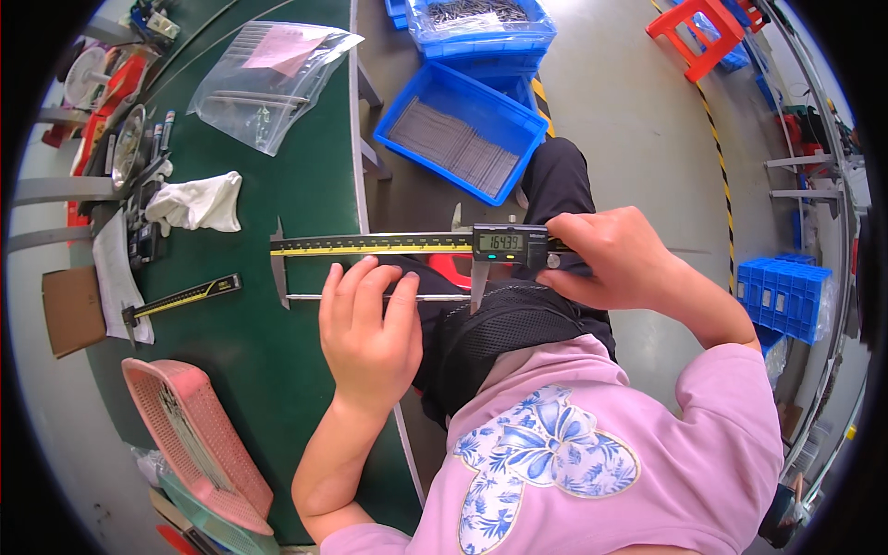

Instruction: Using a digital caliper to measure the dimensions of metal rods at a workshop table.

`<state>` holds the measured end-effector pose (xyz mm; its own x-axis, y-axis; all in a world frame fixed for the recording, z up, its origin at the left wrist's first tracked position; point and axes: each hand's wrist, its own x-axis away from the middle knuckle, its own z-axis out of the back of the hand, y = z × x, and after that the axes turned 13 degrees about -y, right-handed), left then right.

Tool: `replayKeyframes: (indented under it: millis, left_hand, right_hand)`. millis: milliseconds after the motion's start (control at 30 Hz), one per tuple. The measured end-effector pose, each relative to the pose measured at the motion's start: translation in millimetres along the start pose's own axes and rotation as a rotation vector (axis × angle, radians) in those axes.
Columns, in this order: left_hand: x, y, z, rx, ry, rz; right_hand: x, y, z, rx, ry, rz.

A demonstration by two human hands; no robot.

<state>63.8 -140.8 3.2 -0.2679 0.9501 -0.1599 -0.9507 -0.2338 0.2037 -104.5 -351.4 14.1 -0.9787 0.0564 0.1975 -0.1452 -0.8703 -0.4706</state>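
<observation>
A length measurement looks to be in hand: the right hand [606, 259] grips one digital caliper [499, 243], fingers closed, while the left hand [370, 324] lays its fingers across one thin metal rod [308, 297], their hold hidden. The rod lies between the caliper's jaws; next, reading calls for steadiness. The green surface [277, 388] carries a second caliper [190, 294], one pink basket [242, 462], one clear bag [250, 116].

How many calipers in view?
2. One digital caliper is in the right hand; a second caliper lies on the green table, at the picture's left. Others may be hidden.
</observation>
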Motion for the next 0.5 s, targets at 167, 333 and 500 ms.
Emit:
replayKeyframes:
  millis: [167,333,500]
  left_hand:
    - [-7,2,2,-0.015,-0.014,-0.039]
    - [-9,4,-1,-0.082,-0.112,-0.153]
    - [-14,-22,-2,0.206,0.145,-0.241]
  right_hand:
    - [5,1,5,0.007,0.026,-0.018]
    - [7,5,-8,-0.095,-0.078,-0.073]
    - [-6,18,-23,-0.123,0.150,0.046]
